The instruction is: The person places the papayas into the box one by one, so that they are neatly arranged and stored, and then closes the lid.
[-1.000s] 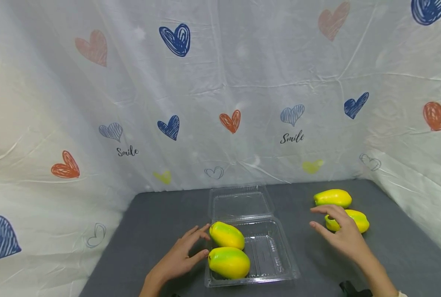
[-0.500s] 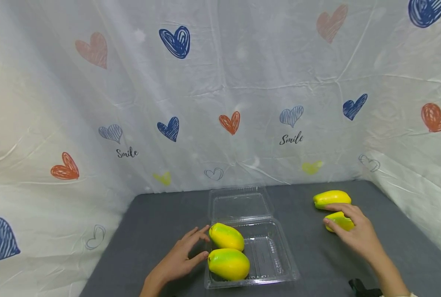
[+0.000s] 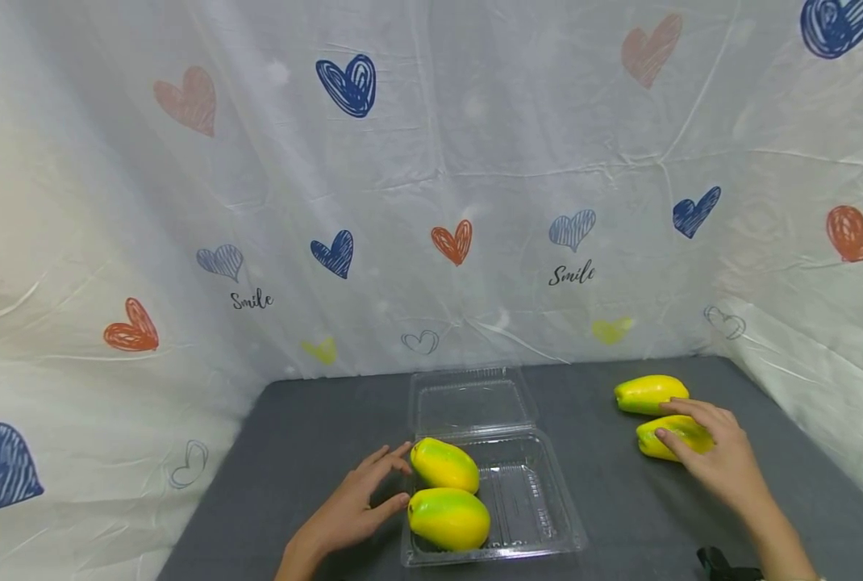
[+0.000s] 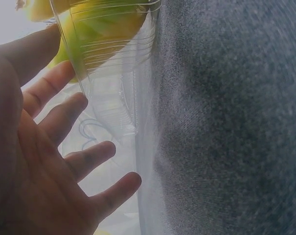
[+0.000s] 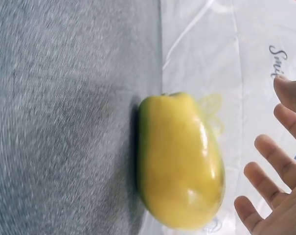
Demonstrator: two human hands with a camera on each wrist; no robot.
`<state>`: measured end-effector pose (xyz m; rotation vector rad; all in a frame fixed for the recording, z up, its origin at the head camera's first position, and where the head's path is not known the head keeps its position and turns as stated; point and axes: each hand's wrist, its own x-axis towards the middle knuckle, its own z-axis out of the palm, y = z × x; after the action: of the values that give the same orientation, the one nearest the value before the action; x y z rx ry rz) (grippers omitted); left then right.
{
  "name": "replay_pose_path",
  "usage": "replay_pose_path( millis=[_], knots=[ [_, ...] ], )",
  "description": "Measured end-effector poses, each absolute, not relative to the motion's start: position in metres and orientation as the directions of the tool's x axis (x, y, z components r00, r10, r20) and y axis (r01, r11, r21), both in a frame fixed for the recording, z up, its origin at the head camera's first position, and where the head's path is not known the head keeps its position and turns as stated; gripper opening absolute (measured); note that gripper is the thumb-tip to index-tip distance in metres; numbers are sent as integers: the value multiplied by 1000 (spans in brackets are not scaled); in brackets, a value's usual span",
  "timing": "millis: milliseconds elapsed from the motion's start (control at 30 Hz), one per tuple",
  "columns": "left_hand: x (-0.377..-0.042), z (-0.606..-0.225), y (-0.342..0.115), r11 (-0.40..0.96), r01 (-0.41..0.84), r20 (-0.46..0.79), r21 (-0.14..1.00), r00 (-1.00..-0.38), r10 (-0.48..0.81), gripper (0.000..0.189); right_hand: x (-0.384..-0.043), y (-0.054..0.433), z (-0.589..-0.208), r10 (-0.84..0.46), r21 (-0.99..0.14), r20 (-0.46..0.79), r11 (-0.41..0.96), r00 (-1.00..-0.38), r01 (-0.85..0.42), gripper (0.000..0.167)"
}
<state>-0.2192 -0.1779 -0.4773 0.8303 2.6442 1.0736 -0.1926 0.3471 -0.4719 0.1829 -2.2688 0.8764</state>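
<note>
Two yellow-green papayas, a farther one point(image 3: 444, 466) and a nearer one point(image 3: 449, 520), lie along the left side of a clear plastic clamshell container point(image 3: 526, 500). My left hand point(image 3: 355, 504) rests at the container's left edge, fingers spread; the left wrist view has its fingertips right at the clear rim point(image 4: 80, 81). On the right, my right hand point(image 3: 725, 456) hovers over the nearer of two loose papayas point(image 3: 648, 440), thumb and fingers apart and partly hiding it. The right wrist view shows a gap between these fingers and the papaya point(image 5: 177, 161).
Beyond the right hand lies another papaya point(image 3: 645, 394). The container's lid point(image 3: 471, 403) is folded back flat behind its base. A dark grey cloth point(image 3: 330, 420) covers the table, with a white heart-printed curtain point(image 3: 504, 186) around it.
My right hand has shifted right, over the nearer loose papaya, uncovering more of its left end. The left hand and the papayas in the container stay in place.
</note>
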Motion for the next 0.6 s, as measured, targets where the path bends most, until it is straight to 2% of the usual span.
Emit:
replay_pose_path(
  millis=[133,600],
  knots=[
    [-219,-476,-178,585,434,49,685,-829,558,24,-193,352,-475,119,-527,652,781,-749,-334,37],
    [-219,-477,-177,581,431,52,690,-830,555,24,-191,366,-480,130,-576,538,778,-833,-250,42]
  ],
)
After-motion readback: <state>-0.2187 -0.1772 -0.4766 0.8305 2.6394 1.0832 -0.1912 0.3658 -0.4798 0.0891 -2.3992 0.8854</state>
